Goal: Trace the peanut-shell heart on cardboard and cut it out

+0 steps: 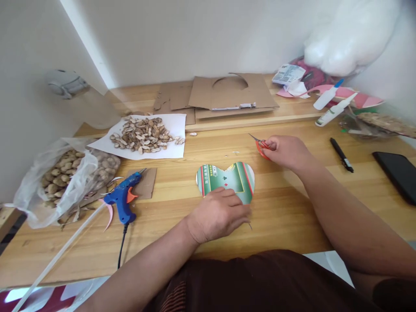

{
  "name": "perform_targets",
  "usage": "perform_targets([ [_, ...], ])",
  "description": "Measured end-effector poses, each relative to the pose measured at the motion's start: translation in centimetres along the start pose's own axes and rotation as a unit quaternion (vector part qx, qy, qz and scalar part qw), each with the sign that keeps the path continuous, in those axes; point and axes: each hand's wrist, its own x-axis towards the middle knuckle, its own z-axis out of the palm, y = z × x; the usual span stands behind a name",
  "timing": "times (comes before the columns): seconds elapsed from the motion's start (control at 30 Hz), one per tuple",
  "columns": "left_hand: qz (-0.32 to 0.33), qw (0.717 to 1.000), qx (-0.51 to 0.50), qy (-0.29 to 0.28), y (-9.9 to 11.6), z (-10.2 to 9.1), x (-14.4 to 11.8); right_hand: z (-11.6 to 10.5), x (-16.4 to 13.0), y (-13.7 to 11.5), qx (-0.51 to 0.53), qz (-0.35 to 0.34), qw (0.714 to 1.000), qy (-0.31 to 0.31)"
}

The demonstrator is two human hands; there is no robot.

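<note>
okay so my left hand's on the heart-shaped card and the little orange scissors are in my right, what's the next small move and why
Probably set the small orange-handled scissors down on the wooden table. The green printed heart-shaped card already looks fully cut out and lies flat under your left hand, while your right hand holds the scissors off to the side, away from it.

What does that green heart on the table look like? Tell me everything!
The green heart-shaped card cutout looks like printed packaging card, with red and white stripes at both sides and small red and black card-suit marks. It lies flat on the wooden table, lobes pointing away. The left hand presses on its lower tip, hiding it.
</note>
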Motion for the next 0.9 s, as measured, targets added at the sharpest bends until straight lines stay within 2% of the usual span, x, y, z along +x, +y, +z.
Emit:
perform_targets([
  [0.1, -0.002, 1.0, -0.015, -0.001, -0.1, 0.3, 0.0, 0.0, 0.3, 0.5, -0.084, 0.029, 0.996, -0.005],
  [0.23, -0.035, 0.998, -0.038, 0.022, -0.8, 0.5, -0.1, 0.0, 0.5, 0.6, -0.111, 0.034, 0.993, 0.0],
  [0.33, -0.076, 0.995, -0.037, 0.058, -1.3, 0.4, -0.2, 0.1, 0.4, 0.7, -0.068, 0.038, 0.997, 0.011],
  [0.43, -0.112, 0.987, -0.067, 0.093, -1.5, 0.3, -0.2, 0.5, 0.4, 1.0, 0.046, 0.051, 0.997, 0.023],
  [0.6, -0.156, 0.973, -0.131, 0.106, -2.4, 0.9, -0.6, 1.7, 0.9, 1.6, 0.058, 0.074, 0.993, 0.074],
  [0.73, -0.229, 0.948, -0.145, 0.165, -3.1, 1.1, -0.8, 2.6, 1.0, 2.1, 0.082, 0.086, 0.986, 0.113],
  [0.9, -0.355, 0.88, -0.182, 0.259, -3.2, 0.5, -0.4, 3.2, 0.6, 2.5, 0.144, 0.085, 0.974, 0.153],
])
